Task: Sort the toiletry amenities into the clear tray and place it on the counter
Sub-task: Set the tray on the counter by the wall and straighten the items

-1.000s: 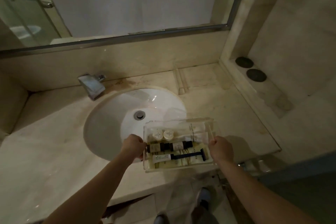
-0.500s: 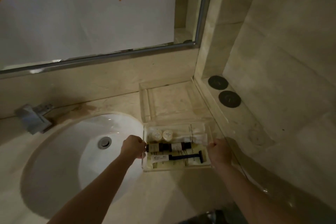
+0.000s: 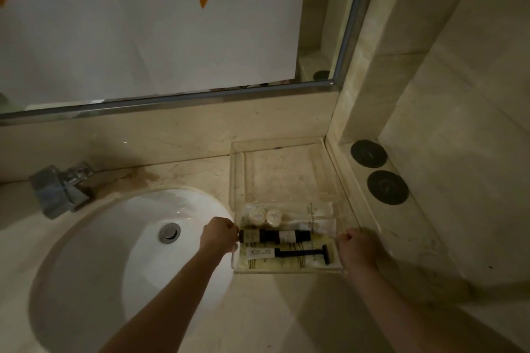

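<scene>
I hold a clear tray [image 3: 289, 270] by both ends over the marble counter [image 3: 258, 309], just right of the sink. My left hand [image 3: 219, 235] grips its left wall and my right hand [image 3: 357, 246] grips its right wall. Inside lie two round white caps [image 3: 265, 217], a white packet [image 3: 315, 216], a dark tube [image 3: 275, 236] and a black razor [image 3: 304, 253] beside a white sachet. Whether the tray touches the counter I cannot tell.
A larger clear tray [image 3: 236, 178] sits in the back right corner, directly behind the held one. The white sink basin [image 3: 114, 252] and chrome faucet [image 3: 57, 189] are to the left. Two dark round discs [image 3: 378, 170] lie on the raised ledge at right. A mirror runs behind.
The tray has travelled away from me and to the right, from over the sink's front edge toward the back right corner. Both hands kept their hold.
</scene>
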`<state>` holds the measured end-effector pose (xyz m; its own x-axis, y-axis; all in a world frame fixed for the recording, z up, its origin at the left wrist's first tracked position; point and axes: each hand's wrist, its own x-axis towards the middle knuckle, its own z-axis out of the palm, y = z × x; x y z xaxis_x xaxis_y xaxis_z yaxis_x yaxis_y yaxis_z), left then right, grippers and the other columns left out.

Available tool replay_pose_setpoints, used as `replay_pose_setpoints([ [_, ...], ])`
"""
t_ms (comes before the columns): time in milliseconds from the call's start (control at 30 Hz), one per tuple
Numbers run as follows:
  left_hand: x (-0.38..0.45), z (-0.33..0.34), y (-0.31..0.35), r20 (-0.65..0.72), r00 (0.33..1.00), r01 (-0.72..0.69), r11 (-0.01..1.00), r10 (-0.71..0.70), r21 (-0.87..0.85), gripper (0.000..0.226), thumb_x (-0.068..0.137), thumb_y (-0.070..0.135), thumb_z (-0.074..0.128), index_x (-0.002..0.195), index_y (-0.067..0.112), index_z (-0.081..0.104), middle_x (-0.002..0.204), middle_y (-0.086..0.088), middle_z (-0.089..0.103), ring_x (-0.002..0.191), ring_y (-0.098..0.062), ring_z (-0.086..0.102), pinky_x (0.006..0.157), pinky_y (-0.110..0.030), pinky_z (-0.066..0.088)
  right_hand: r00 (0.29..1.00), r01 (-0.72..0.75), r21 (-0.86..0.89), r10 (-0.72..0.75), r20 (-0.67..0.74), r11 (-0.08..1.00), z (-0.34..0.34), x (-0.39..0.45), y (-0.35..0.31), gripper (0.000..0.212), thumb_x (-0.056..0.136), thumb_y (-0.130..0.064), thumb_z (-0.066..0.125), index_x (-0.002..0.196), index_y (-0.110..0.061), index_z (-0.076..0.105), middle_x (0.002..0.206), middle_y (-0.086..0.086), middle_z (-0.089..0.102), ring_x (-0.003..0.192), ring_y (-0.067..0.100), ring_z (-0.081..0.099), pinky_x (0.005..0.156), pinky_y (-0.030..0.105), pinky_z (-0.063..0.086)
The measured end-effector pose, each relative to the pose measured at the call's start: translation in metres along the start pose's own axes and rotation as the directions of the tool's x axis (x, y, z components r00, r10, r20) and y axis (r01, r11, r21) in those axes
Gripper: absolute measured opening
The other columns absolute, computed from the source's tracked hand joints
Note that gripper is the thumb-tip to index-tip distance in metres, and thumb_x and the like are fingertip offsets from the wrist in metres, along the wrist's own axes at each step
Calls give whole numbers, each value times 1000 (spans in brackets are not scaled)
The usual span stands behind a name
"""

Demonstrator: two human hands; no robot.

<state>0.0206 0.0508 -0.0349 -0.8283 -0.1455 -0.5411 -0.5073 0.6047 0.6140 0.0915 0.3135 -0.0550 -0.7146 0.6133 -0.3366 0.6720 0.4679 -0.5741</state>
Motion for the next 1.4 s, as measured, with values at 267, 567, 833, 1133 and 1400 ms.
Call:
replay_pose_setpoints([
  [267,7,5,2,1,1000,-12,1000,12,-20,20,87,7,56,74,3,70,73,-14,72,70,-25,72,73,-38,62,995,-12,79,19,-96,997,10,10,-1,25,89,-5,50,68,3,61,81,20,57,73,33,56,62,36,46],
  [567,3,1,-6,-44,999,-23,999,21,-47,22,88,6,54,75,-2,70,68,-15,71,63,-24,71,72,-36,61,980,68,172,-34,-196,983,12,-1,-9,27,91,-5,50,69,9,59,59,3,41,61,24,43,58,32,35],
  [833,12,2,6,-54,998,-14,999,12,-36,25,89,11,53,73,2,69,72,-14,72,71,-25,72,72,-35,60,992,13,183,10,-124,983,11,20,-23,26,92,-7,50,74,8,61,63,9,46,68,30,49,62,34,38],
  [1133,17,16,20,-47,997,51,998,-54,-46,70,64,69,64,99,8,62,90,-6,69,82,-24,67,71,-35,56,996,21,177,-4,-92,984,18,24,-23,26,92,-8,52,72,6,60,64,5,47,66,27,51,66,41,49],
  [1400,23,18,16,-39,997,66,998,-66,-17,79,61,72,65,107,8,57,93,-7,69,82,-24,68,74,-40,59,970,107,-67,-119,-213,992,27,17,-24,28,86,-27,60,104,-6,58,105,18,57,95,33,55,81,47,52],
])
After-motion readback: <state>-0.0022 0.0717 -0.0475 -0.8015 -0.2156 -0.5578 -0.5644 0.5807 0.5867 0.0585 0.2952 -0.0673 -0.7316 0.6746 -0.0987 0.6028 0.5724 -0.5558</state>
